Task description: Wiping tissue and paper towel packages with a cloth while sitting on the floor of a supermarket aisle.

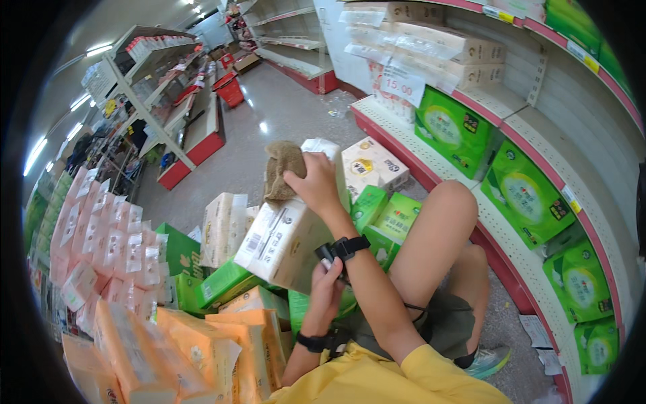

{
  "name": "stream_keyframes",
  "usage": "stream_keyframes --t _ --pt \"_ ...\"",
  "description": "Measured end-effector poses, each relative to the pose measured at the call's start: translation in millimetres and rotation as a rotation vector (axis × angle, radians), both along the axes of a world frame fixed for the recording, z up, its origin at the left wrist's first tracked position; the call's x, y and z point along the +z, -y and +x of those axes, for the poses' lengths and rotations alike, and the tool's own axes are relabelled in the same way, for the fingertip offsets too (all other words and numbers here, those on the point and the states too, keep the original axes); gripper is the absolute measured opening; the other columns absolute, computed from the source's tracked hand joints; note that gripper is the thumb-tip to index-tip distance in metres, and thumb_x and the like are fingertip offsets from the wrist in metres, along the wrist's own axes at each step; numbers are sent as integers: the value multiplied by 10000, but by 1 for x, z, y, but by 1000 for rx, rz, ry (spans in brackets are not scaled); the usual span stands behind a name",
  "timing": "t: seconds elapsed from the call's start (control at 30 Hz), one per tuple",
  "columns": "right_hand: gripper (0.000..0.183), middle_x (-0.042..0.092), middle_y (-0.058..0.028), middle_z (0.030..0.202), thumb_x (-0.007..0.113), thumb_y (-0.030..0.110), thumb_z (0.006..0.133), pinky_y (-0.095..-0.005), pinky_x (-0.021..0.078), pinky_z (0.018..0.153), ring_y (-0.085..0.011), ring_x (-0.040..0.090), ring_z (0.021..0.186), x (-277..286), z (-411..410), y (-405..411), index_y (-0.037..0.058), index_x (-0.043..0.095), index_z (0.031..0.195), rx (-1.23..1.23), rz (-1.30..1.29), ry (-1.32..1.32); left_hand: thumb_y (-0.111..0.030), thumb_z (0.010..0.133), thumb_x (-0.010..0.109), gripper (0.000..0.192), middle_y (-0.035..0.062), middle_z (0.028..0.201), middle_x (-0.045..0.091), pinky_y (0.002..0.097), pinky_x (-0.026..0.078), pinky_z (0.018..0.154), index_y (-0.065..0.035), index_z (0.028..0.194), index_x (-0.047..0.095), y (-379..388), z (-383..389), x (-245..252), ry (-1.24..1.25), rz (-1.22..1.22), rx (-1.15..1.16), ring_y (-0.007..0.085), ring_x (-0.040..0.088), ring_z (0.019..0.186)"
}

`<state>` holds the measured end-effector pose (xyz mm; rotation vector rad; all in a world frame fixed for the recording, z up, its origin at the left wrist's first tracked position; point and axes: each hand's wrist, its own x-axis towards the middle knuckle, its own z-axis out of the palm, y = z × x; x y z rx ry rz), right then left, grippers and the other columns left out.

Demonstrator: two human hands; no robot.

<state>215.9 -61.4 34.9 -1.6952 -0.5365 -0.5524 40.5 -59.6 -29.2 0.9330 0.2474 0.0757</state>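
Note:
My right hand (318, 184) grips a folded brown cloth (283, 174) against the upper end of a white tissue package (280, 242), which stands tilted on the pile before me. Black straps are around both my wrists, and a small black device (325, 252) sits by the right one. Below my right forearm, my left hand (324, 290) is beside the package, its thumb raised near that device; its fingers are partly hidden, so whether it holds something is unclear. Green tissue packs (398, 214) and a cream tissue pack (373, 164) lie beyond my right arm.
Orange tissue packs (202, 348) and stacked pink packs (106, 232) stand at left. To the right, a curved-looking shelf (404, 131) with a red base holds green packs (449, 126). My bent bare knee (451, 202) is near it. A red basket (229, 89) stands in the aisle.

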Motion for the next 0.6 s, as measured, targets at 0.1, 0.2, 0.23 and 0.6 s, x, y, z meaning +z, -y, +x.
stream_keyframes --t 0.1,0.2,0.23,0.6 --pt "455 590 -205 1010 636 349 723 -438 342 937 -332 505 1029 -3 5 10 -31 603 972 28 -64 -3 -192 836 684 267 11 844 571 247 438 691 -19 988 548 0 3 16 -53 396 135 96 524 741" --pt "458 586 -202 987 640 363 732 -434 350 921 -332 510 1012 -5 7 12 -23 591 972 32 -42 69 -211 840 682 261 6 821 570 224 431 627 -22 964 553 4 19 11 -41 458 190 85 522 691" --pt "449 587 -200 986 639 359 735 -429 354 918 -331 511 1008 -4 13 12 -21 589 967 54 -30 104 -230 846 679 262 5 811 574 215 427 587 -25 955 557 6 25 8 -34 448 253 83 530 667" --pt "435 597 -188 979 649 333 740 -424 373 911 -326 519 996 -12 9 2 -40 578 952 53 -9 196 -282 920 580 355 74 1041 595 294 516 757 -7 1131 504 -22 41 4 -5 271 10 139 606 895"
